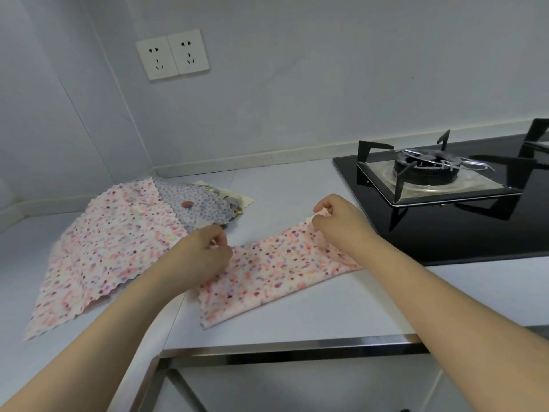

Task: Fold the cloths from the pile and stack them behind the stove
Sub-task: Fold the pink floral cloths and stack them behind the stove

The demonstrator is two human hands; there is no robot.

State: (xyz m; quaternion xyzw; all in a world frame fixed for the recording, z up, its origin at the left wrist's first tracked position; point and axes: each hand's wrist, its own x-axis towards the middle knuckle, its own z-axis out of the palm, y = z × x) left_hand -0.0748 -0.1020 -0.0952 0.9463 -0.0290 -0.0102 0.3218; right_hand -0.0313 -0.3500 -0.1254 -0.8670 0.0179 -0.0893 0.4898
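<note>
A pink speckled cloth (273,272) lies folded in a long strip on the white counter (297,185), just left of the black gas stove (445,203). My left hand (205,251) pinches its far left corner. Its far right corner is pinched by my right hand (338,218), close to the stove's edge. The pile (118,239) sits to the left: a larger pink speckled cloth on top, a grey dotted cloth (199,206) under it, and a cream one at the bottom.
The stove's burner (427,171) and black pan supports stand at the right. A double wall socket (172,55) is on the back wall. The counter's metal front edge (297,346) runs below the cloth. A strip of counter lies between stove and back wall.
</note>
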